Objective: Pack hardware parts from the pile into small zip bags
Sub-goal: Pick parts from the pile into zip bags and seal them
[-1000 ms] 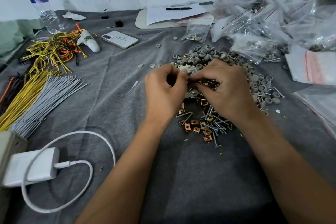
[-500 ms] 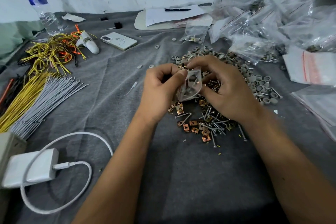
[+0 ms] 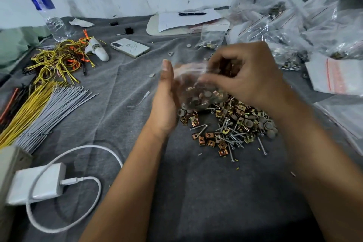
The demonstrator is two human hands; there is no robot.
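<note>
Clear plastic, blurred with motion, is what I read between my two hands: a small zip bag (image 3: 193,86) held up above the pile of hardware parts (image 3: 231,124) on the grey-clothed bench (image 3: 196,192). Half a second ago the bag hung low and slack between the fingertips, nearly on the pile; now it is lifted and fuller in shape, with coppery clips and grey caps visible in its lower half. My left hand (image 3: 165,102) stands edge-on beside the bag, thumb straight up and palm against the plastic, so that grip is spread rather than closed. My right hand (image 3: 247,76) is curled over the top of the bag, its fingers pinching the upper edge near the seal as far as the blur lets me judge. I take this to mean the filling of this bag is done and the step in hand is closing the strip. Whether the seal is already pressed along its length I cannot tell. The heap of finished bags (image 3: 294,29) lies at the far right, well apart from my hands, and that is likely where this one belongs once shut. Plenty of screws, clips and caps remain loose below, so the task is far from finished.
</note>
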